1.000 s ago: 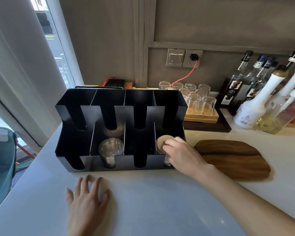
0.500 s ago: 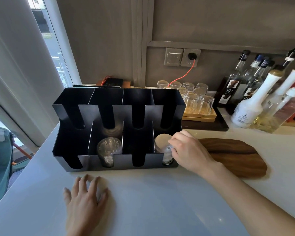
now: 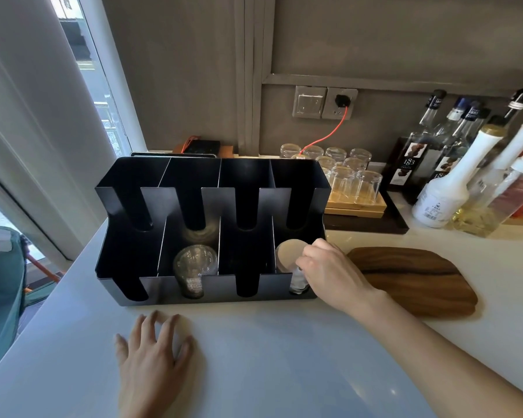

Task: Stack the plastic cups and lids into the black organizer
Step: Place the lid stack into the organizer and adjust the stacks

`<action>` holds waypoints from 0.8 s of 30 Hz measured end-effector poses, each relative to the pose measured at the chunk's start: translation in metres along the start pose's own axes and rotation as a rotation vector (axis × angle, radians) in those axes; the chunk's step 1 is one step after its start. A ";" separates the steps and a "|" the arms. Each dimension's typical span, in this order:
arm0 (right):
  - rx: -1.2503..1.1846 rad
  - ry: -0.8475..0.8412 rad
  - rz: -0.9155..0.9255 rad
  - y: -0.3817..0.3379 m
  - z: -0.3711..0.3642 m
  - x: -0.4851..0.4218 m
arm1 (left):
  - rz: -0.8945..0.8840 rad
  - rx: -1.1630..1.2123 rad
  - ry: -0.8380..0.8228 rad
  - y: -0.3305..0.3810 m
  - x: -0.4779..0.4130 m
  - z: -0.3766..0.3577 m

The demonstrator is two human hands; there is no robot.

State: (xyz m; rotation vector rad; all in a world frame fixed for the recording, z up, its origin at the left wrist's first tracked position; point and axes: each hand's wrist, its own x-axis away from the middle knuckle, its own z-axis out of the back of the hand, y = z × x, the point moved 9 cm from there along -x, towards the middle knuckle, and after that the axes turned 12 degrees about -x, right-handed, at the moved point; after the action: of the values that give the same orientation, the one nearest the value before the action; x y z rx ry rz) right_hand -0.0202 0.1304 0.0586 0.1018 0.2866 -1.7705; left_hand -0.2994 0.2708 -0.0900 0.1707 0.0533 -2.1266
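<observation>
The black organizer (image 3: 160, 289) stands on the white counter, with two tiers of slotted compartments. A stack of clear plastic cups (image 3: 195, 268) lies on its side in the second front compartment from the left. In the rightmost front compartment sits a lid stack (image 3: 287, 254) with a round tan face; its pale lower end shows through the front slot. My right hand (image 3: 329, 276) reaches in from the right, fingers curled on the stack's right edge. My left hand (image 3: 154, 363) rests flat on the counter in front of the organizer, fingers spread, holding nothing.
A wooden board (image 3: 411, 279) lies just right of the organizer, under my right forearm. Behind it, upturned glasses (image 3: 347, 176) stand on a wooden rack over a black tray (image 3: 390, 224). Syrup bottles (image 3: 444, 200) crowd the back right. A window and counter edge are at left.
My right hand has slid from over the tan stack's front to its right side, uncovering more of the tan face. The left hand stays flat on the counter.
</observation>
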 end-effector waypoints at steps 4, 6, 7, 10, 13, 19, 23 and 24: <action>-0.038 0.026 -0.002 0.001 0.001 -0.001 | 0.000 0.000 -0.005 0.000 -0.001 -0.001; -0.046 0.029 -0.003 0.002 0.000 -0.001 | 0.000 -0.004 -0.005 0.000 0.000 0.000; -0.051 0.026 -0.005 0.002 0.000 -0.001 | 0.000 -0.004 -0.004 0.000 0.000 0.000; -0.074 0.017 -0.007 0.002 0.001 0.001 | 0.003 -0.001 -0.009 0.000 -0.001 0.000; -0.110 0.041 0.006 0.001 0.004 0.002 | 0.001 0.002 -0.006 0.000 0.000 0.000; -0.118 0.036 0.023 0.000 0.004 0.003 | 0.002 0.019 0.023 0.002 0.000 0.005; -0.115 -0.021 -0.026 0.004 -0.003 0.001 | 0.002 0.012 0.021 0.000 0.001 0.003; -0.115 -0.033 -0.030 0.003 -0.002 0.001 | 0.002 0.012 0.017 0.000 0.001 0.002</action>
State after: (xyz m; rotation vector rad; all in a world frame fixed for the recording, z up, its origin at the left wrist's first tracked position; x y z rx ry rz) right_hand -0.0174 0.1293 0.0562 -0.0139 0.3667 -1.7798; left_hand -0.3001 0.2702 -0.0878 0.1961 0.0503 -2.1239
